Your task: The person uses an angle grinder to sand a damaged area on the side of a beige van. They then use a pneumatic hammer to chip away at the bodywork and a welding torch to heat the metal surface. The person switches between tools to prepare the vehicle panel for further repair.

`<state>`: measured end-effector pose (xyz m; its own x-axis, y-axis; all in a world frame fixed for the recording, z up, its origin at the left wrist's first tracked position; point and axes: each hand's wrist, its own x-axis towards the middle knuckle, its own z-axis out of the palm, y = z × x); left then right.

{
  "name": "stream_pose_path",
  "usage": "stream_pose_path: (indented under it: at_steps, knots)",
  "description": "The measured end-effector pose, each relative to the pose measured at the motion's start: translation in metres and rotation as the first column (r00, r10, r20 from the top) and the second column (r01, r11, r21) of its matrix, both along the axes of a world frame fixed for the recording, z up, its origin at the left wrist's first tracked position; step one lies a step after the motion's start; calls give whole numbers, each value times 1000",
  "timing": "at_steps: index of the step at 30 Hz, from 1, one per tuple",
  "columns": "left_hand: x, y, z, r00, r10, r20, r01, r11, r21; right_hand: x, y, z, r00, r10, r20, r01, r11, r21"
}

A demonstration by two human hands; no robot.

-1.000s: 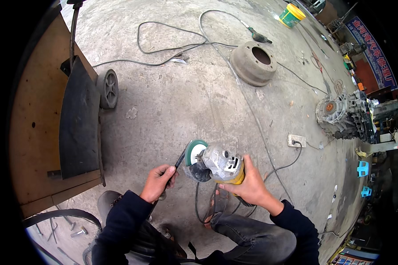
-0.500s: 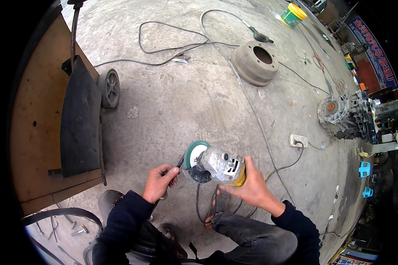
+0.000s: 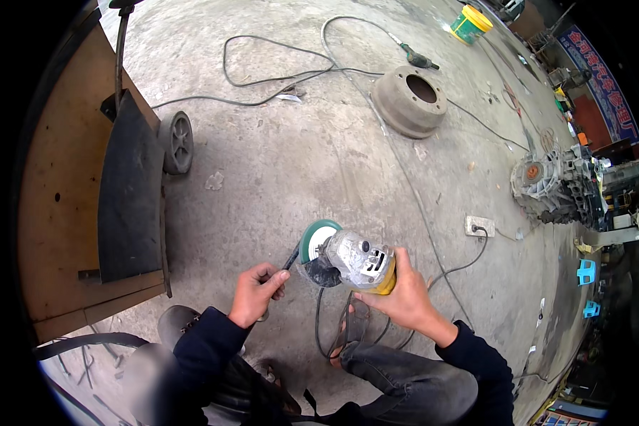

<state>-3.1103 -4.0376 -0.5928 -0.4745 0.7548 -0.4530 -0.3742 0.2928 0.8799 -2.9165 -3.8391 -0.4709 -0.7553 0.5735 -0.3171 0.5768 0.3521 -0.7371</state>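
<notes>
My right hand (image 3: 401, 298) grips the yellow-and-grey body of an angle grinder (image 3: 355, 261) held above the concrete floor. A green disc (image 3: 314, 239) sits on its head, facing left. My left hand (image 3: 254, 292) holds a thin dark wrench (image 3: 290, 258) whose tip reaches the disc's hub. The grinder's black cable (image 3: 319, 326) loops down beside my sandalled foot (image 3: 351, 330).
A brown wooden cart (image 3: 64, 206) with a dark panel and a small wheel (image 3: 177, 142) stands at the left. A rusty brake drum (image 3: 410, 99) lies ahead, a gearbox (image 3: 554, 186) at the right. A white power socket (image 3: 479, 226) and cables lie on the floor.
The grinder and both hands have shifted slightly; the left hand with the wrench has stayed at the disc's hub.
</notes>
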Motion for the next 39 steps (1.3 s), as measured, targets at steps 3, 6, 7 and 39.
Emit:
stream_pose_path:
  at_steps: [3, 6, 7, 39]
  knots:
    - [1, 2, 1, 1000, 11, 8, -11, 1000, 0, 8, 1, -11, 993, 117, -2, -114, 965, 235]
    - [1, 3, 0, 1000, 19, 13, -19, 1000, -6, 9, 0, -10, 989, 144, -33, -130, 955, 266]
    - [2, 3, -1, 1000, 18, 16, -18, 1000, -12, 8, -1, -7, 995, 103, -18, -97, 976, 193]
    - [-4, 15, -27, 950, -33, -310, -10, 991, -136, 2, 11, -8, 994, -94, 63, 94, 996, 1]
